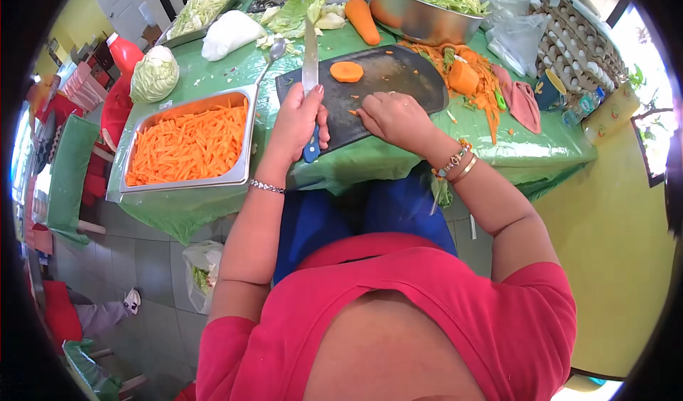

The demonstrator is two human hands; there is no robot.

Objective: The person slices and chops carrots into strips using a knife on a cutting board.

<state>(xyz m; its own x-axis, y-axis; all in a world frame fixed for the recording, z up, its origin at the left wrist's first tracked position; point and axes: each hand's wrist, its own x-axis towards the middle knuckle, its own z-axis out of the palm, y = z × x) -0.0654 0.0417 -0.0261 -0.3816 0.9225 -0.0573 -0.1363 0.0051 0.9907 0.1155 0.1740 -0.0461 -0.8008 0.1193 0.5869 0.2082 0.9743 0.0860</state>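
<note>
My left hand (299, 124) is closed round a kitchen knife (310, 60) with a blue handle, its thumb against the lower blade. The blade points up and away from me, over the left part of the black cutting board (398, 77). On the board's right half rests my right hand (398, 120), fingers curled and pressed together. Small orange carrot bits lie at its fingertips; whether it holds one is hidden. A cut carrot piece (346, 72) lies flat on the board, beyond both hands.
Left of the board stands a metal tray of carrot strips (186, 145), with a spoon (274, 51) by its corner. Carrot peelings (487, 95) and a pink cloth (525, 106) lie to the right. Behind are a whole carrot (363, 21), a steel bowl (420, 13) of shredded cabbage and a cabbage (154, 75).
</note>
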